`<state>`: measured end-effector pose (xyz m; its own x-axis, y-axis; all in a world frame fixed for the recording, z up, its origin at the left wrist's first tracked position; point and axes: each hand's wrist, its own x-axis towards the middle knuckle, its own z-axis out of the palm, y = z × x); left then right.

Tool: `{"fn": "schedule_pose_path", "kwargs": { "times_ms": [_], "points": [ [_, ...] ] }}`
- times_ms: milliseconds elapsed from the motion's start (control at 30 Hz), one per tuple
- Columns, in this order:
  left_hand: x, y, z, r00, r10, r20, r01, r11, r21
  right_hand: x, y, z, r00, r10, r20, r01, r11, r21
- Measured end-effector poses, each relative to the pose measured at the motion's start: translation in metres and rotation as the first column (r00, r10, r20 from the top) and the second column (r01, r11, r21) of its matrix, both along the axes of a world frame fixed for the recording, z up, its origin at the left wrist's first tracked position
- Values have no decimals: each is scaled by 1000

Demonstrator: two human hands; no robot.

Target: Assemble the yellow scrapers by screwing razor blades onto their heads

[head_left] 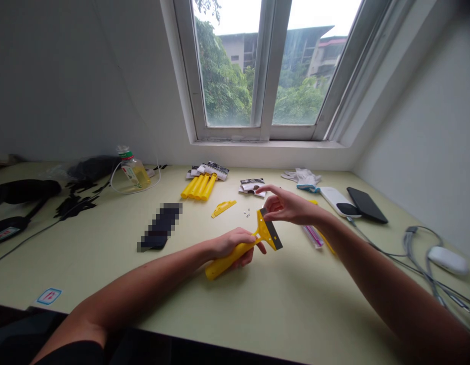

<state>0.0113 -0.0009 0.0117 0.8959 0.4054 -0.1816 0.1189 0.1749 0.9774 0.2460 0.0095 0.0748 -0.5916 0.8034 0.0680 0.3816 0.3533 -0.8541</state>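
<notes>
My left hand [235, 244] grips the handle of a yellow scraper [223, 262] and holds it tilted just above the table. Its wide head carries a dark blade [272, 233]. My right hand [288, 207] pinches the top corner of that head with its fingertips. A loose yellow cover piece [223, 207] lies behind the hands. Several tiny screws [247, 212] are scattered beside it.
Several more yellow scrapers [200, 185] with packaging lie near the window wall. A small package [252, 186], white gloves [303, 177], a power bank [337, 201], a black phone [366, 204], cables, a mouse [447, 259], a bottle [133, 171] and pens [314, 236] surround the work area.
</notes>
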Motion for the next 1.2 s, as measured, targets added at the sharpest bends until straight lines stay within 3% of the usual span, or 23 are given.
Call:
{"fn": "schedule_pose_path", "kwargs": {
  "times_ms": [167, 367, 500, 633, 733, 900, 1067, 1200],
  "points": [
    [3, -3, 2, 999, -23, -43, 22, 1000, -21, -7, -3, -3, 998, 27, -61, -31, 997, -70],
    [19, -23, 2, 982, 183, -36, -183, 983, -8, -27, -13, -6, 997, 71, -39, -73, 996, -58],
    [20, -29, 1, 968, 248, 23, -246, 967, -71, -32, -16, -5, 993, 99, -66, -101, 994, -31],
    [16, -24, -5, 925, 372, 79, -358, 922, -149, -17, 0, -17, 996, -73, 44, 68, 992, 102],
    [15, -19, -10, 887, 452, 90, -430, 882, -193, -7, 22, -32, 936, -246, 253, 172, 944, 280],
    [14, -20, -10, 878, 462, 124, -429, 875, -226, -38, 61, -42, 878, -248, 408, 39, 888, 457],
    [12, -22, -9, 867, 476, 144, -436, 867, -243, -93, 86, -45, 871, -155, 465, -100, 872, 479],
    [13, -21, -11, 864, 481, 150, -433, 861, -266, -106, 90, -54, 849, -145, 507, -142, 863, 485]
  ]
}}
